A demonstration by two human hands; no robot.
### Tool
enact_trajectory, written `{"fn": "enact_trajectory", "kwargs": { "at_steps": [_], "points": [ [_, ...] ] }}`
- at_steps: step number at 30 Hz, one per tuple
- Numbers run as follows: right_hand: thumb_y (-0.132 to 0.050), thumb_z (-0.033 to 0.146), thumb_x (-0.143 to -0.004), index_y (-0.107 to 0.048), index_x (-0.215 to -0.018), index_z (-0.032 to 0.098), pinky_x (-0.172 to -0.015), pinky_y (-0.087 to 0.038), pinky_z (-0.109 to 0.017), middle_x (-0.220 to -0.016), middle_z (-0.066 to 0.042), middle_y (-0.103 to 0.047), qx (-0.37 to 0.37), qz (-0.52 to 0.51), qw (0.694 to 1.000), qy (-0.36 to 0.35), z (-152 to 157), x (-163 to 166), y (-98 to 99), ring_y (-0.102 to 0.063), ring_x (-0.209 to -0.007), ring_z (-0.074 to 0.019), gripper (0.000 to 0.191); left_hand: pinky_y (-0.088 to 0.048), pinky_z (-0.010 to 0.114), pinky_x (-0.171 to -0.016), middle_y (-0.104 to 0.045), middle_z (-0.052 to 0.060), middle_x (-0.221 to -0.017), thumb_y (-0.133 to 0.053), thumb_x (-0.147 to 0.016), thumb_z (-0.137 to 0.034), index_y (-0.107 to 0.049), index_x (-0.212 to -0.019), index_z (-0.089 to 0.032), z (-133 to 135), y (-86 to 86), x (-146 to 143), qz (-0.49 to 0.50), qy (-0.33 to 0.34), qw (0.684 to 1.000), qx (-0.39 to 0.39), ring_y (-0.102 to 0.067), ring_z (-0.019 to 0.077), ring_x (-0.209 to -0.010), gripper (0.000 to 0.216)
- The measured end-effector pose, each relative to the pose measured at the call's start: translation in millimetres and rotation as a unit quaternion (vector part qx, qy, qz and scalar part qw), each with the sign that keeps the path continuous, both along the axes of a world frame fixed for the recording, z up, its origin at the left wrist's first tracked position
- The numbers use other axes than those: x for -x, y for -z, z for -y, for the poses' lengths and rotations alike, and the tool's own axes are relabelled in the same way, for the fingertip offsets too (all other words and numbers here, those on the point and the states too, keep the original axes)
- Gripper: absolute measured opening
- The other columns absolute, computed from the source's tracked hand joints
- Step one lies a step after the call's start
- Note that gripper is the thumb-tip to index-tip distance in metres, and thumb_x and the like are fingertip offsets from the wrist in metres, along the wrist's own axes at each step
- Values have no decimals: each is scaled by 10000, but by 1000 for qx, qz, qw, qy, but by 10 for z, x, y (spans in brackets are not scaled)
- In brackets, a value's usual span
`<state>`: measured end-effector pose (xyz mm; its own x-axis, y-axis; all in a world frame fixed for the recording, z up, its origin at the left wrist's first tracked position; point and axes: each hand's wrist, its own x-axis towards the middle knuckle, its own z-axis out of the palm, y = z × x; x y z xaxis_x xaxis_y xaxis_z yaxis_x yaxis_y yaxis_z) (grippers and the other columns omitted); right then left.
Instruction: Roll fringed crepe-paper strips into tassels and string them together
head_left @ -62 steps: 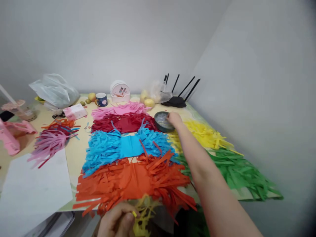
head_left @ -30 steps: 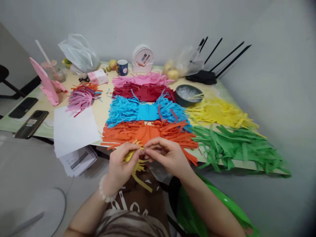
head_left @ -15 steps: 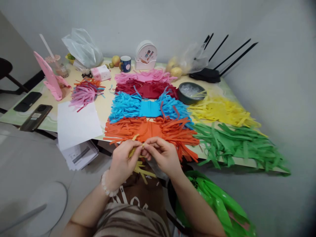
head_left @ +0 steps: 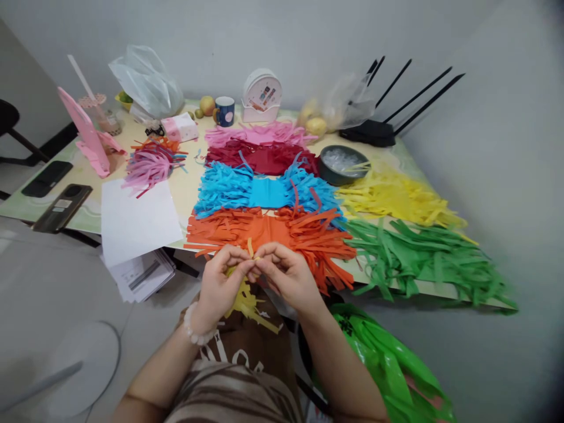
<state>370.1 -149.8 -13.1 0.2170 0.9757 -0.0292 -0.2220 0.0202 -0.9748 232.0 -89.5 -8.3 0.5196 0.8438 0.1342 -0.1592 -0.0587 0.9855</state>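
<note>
Both hands meet fingertip to fingertip in front of the table's edge, above my lap. My left hand (head_left: 227, 279) is closed on a yellow paper tassel (head_left: 247, 302), whose cut strips hang below the fingers. My right hand (head_left: 288, 273) pinches at the tassel's upper end; a short yellow strip sticks up between the hands. Just beyond lies fringed orange paper (head_left: 267, 230). Behind it, fringed blue paper (head_left: 268, 194), dark red paper (head_left: 264, 158) and pink paper (head_left: 259, 135) lie in rows.
Fringed yellow paper (head_left: 392, 197) and green paper (head_left: 423, 258) lie at the right, beside a dark bowl (head_left: 343, 176). Finished-looking tassels (head_left: 152, 164), white sheets (head_left: 138, 220), phones (head_left: 64, 207) and a pink stand (head_left: 86, 132) are at the left. A mug (head_left: 224, 111) and router (head_left: 370, 134) stand behind.
The fingertips have shifted slightly at the tassel's top, and a short yellow strip now stands up more clearly between them. The hanging strips have swung a little. The view has moved slightly.
</note>
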Motion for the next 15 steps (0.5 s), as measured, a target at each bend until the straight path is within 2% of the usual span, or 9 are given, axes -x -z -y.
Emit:
{"fn": "enact_trajectory", "kwargs": {
  "at_steps": [4, 9, 12, 15],
  "points": [
    [-679, 434, -885, -615, -874, 196, -443, -370, -194, -623, 42, -565, -22, 32, 998, 44, 2, -43, -49, -478, -471, -72, 248, -587, 222, -694, -750, 43, -859, -706, -837, -198, -642, -936, -164, -31, -41, 17, -7, 19, 1000, 7, -740, 150, -756, 123],
    [-687, 390, -870, -623, -863, 189, -492, -382, -207, -609, 43, -556, -13, 73, 996, 54, -16, 3, -38, -500, -513, -89, 211, -547, 195, -605, -702, -1, -711, -659, -881, -214, -638, -843, -169, -36, 28, 39, -39, -16, 999, -19, -686, 113, -608, 63],
    [-748, 364, -801, -656, -852, 177, -480, -365, -207, -565, 54, -531, 4, 96, 994, 44, -22, -8, -47, -478, -497, -90, 215, -532, 190, -598, -699, -1, -728, -654, -892, -228, -661, -871, -173, -17, 85, 49, -72, -46, 995, -51, -685, 112, -619, 59],
    [-747, 356, -795, -675, -859, 173, -430, -315, -201, -515, 75, -494, 6, 85, 996, 38, -7, -71, -85, -400, -426, -72, 207, -545, 195, -626, -727, 11, -741, -631, -906, -223, -656, -889, -175, 8, 106, 44, -70, -41, 996, -45, -711, 125, -656, 57]
  ]
}}
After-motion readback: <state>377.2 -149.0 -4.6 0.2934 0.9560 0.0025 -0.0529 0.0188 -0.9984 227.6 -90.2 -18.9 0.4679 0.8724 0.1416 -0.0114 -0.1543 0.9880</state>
